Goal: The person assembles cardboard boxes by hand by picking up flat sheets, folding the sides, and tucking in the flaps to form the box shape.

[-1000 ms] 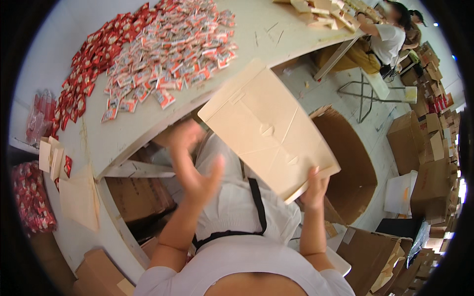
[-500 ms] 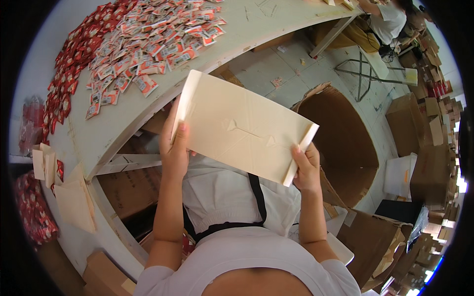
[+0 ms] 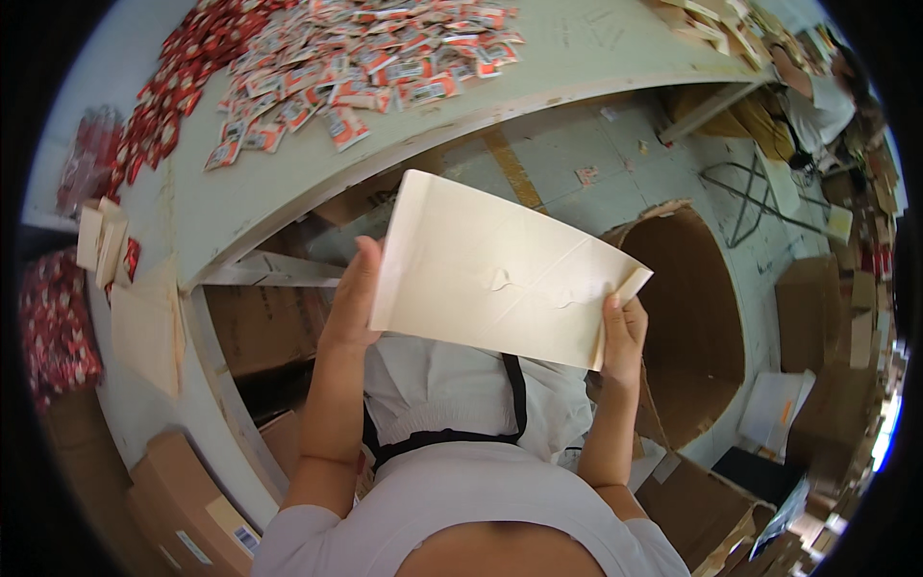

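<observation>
So the person is holding a flat, pale cardboard sheet (image 3: 495, 279) up in front of their chest, both hands on it. The left hand (image 3: 354, 303) is gripping the sheet's left edge, fingers wrapping behind it and the thumb side showing at the front, so that grip is clenched on the cardboard sheet. The right hand (image 3: 623, 337) is pinching the lower right corner, where a little flap of the sheet is folding over; that grip is grasping the sheet too. The sheet is tilting a bit, with its left end higher than its right, and it's hanging in the air just near of the table (image 3: 288, 183), not touching it.

Up on the far part of the table a big scatter of red and white sachets (image 3: 346, 67) is lying loose. Over at the left edge a few small folded cardboard pieces (image 3: 101, 240) are sitting beside a red bag (image 3: 53, 322). To the right of the sheet, down on the floor, a big open brown carton (image 3: 687, 317) is standing well below the hands. More brown boxes (image 3: 178, 505) are sitting under the table at near left. Another person (image 3: 827, 96) is working at far right
</observation>
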{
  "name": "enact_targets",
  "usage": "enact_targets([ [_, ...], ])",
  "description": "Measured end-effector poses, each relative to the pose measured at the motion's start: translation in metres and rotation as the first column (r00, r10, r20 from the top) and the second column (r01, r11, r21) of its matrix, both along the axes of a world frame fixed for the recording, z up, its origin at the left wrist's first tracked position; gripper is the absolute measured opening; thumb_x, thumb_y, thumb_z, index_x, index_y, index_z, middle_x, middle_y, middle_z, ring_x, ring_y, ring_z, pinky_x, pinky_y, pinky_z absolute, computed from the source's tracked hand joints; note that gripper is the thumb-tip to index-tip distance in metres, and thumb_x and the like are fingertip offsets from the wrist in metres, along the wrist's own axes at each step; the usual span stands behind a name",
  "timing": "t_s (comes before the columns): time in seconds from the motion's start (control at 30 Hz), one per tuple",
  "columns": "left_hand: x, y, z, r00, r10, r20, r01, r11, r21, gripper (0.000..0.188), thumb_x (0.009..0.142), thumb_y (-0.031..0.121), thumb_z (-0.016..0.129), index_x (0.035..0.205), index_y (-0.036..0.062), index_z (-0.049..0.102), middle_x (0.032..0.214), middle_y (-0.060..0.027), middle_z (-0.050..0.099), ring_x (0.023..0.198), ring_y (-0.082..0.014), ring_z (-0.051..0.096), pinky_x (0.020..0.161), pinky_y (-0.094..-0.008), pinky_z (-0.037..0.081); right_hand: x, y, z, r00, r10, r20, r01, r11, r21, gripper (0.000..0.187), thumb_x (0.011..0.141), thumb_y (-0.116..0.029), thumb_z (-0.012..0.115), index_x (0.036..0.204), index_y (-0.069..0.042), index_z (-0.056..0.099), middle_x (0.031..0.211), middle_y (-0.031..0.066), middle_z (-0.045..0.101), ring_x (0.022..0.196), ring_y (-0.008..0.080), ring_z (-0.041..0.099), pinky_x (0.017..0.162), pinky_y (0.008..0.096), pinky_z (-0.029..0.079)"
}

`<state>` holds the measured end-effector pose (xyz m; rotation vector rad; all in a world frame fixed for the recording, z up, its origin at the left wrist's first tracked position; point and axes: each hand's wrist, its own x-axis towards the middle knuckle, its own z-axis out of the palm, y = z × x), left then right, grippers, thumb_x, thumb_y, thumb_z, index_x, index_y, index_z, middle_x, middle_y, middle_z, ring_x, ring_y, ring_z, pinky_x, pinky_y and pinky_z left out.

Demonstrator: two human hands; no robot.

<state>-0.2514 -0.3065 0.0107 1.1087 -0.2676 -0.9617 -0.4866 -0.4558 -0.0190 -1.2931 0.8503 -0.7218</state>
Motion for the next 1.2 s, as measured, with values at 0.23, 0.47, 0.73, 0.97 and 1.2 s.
enact_targets([
  [0.23,-0.009,0.001,0.003,0.974,-0.221,-0.046,0.218,0.974,-0.067,0.064,0.086,0.053,0.038,0.12,-0.0012,0.042,0.11,-0.0061,0.053,0.097,-0.0106,0.05,0.082,-0.0249,0.041,-0.003,-0.014,-0.007,0.995,0.093,-0.021,-0.094,0.992,-0.084,0.026,0.091,-0.019,0.041,0.098,0.004,0.052,0.085,0.0,0.054,0.072,0.0038,0.045,0.065,0.019,0.038],
  [0.47,-0.018,-0.003,0.0,0.956,-0.286,-0.06,0.29,0.952,0.092,0.044,0.09,0.036,0.043,0.115,0.0004,0.046,0.101,-0.0045,0.056,0.09,-0.0101,0.053,0.078,-0.0249,0.043,-0.003,-0.029,-0.004,0.997,0.065,0.047,-0.067,0.997,0.025,0.02,0.089,-0.016,0.047,0.091,0.002,0.054,0.081,-0.0002,0.054,0.069,0.0032,0.045,0.062,0.0187,0.037],
  [0.73,-0.024,-0.001,-0.025,0.601,-0.793,0.095,0.749,0.601,0.279,0.019,0.082,0.018,0.056,0.089,0.0011,0.056,0.063,-0.0028,0.058,0.057,-0.0096,0.056,0.051,-0.0225,0.044,-0.02,-0.087,0.023,0.974,0.186,0.13,-0.165,0.974,-0.156,0.013,0.078,-0.004,0.061,0.067,-0.004,0.053,0.062,-0.0043,0.051,0.055,0.0015,0.041,0.051,0.0175,0.034],
  [0.97,-0.029,-0.027,0.002,0.873,-0.483,0.074,0.487,0.872,-0.05,0.014,0.081,0.006,0.054,0.092,-0.0016,0.053,0.069,-0.0093,0.06,0.051,-0.014,0.057,0.046,-0.0269,0.048,-0.025,-0.096,0.06,0.812,-0.385,0.438,0.478,0.869,-0.123,0.012,0.085,-0.014,0.052,0.075,-0.006,0.053,0.063,-0.0021,0.047,0.052,0.0031,0.038,0.045,0.0162,0.029],
  [1.2,-0.065,-0.081,0.02,0.999,-0.038,-0.028,0.028,0.956,-0.293,0.022,0.082,0.005,0.053,0.103,-0.0008,0.049,0.087,-0.0092,0.058,0.068,-0.0144,0.059,0.053,-0.0266,0.05,0.058,0.018,0.048,0.933,0.056,0.355,0.006,0.985,-0.171,0.041,0.077,-0.01,0.062,0.113,0.001,0.044,0.102,0.0079,0.054,0.086,0.0108,0.051,0.073,0.025,0.043],
])
